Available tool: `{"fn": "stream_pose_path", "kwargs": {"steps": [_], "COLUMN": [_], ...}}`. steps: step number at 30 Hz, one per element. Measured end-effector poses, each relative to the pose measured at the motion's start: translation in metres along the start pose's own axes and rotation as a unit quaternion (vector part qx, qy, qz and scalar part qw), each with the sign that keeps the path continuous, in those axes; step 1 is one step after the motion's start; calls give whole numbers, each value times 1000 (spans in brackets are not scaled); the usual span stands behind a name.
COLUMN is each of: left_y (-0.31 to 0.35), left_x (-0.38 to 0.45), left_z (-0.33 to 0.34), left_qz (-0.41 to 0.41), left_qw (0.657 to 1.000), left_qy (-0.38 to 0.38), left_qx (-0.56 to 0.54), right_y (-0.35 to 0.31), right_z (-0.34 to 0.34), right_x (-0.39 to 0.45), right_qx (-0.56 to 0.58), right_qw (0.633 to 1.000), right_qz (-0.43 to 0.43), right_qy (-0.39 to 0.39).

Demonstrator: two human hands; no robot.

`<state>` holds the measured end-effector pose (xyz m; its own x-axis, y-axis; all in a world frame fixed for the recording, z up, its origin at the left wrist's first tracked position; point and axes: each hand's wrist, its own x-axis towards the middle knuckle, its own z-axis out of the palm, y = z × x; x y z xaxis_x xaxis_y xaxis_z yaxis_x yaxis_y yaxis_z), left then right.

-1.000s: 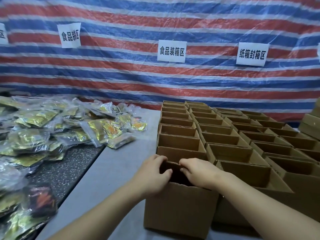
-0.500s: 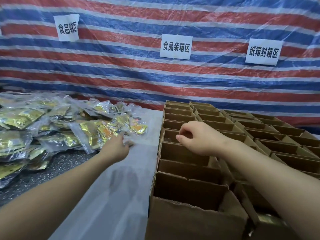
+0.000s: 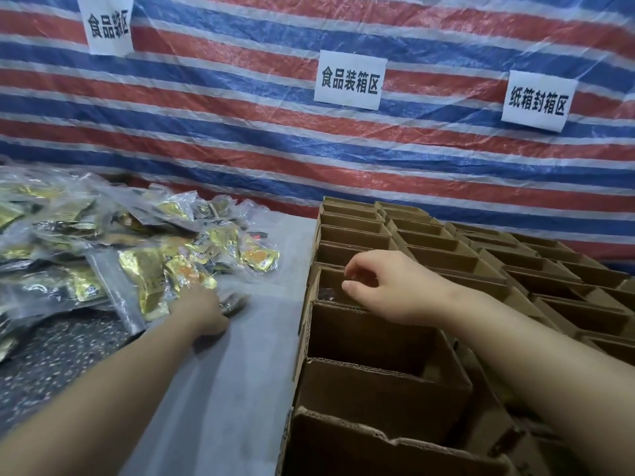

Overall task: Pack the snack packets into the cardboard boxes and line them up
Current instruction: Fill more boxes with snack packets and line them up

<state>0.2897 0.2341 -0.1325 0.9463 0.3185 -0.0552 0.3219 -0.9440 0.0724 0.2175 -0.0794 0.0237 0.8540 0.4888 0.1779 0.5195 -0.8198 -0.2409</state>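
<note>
Paper signs (image 3: 349, 80) on tarp (image 3: 240, 132): 食品装箱区, 纸箱封箱区.

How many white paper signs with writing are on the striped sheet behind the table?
3. One sign hangs at the upper left, cut by the top edge; one sign is near the middle; one sign is to the right. More may hang outside the view.

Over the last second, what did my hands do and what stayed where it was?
Both hands left the nearest box. The left hand went out left to the edge of the snack packets and now rests on one there; whether it grips it cannot be told. The right hand moved farther back and hangs loosely curled, empty, over a box in the left column. The cardboard boxes and the packet pile stayed put.
</note>
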Motion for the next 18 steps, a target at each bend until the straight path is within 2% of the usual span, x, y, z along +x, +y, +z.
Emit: {"fn": "stream_pose_path", "kwargs": {"steps": [3,7,12,15,18], "left_y": [4,-1,-5,-6,-7], "left_x": [-27,-66,-115,-150,-180], "left_z": [-5,-11,-62,-73,-76], "left_qz": [-16,18,43,65,50], "left_qw": [999,992,952,950,919], "left_qy": [-8,18,149,145,121], "left_qx": [-34,-125,-265,-268,-372], "right_y": [-13,-34,-61,-81,-98], "right_z": [-6,-19,-35,-38,-31], "right_x": [-11,-37,-70,-87,-102], "right_qx": [0,16,71,129,163], "right_qw": [1000,1000,997,990,985], "right_qz": [-1,3,14,32,38], "right_qy": [-4,2,27,46,44]}}
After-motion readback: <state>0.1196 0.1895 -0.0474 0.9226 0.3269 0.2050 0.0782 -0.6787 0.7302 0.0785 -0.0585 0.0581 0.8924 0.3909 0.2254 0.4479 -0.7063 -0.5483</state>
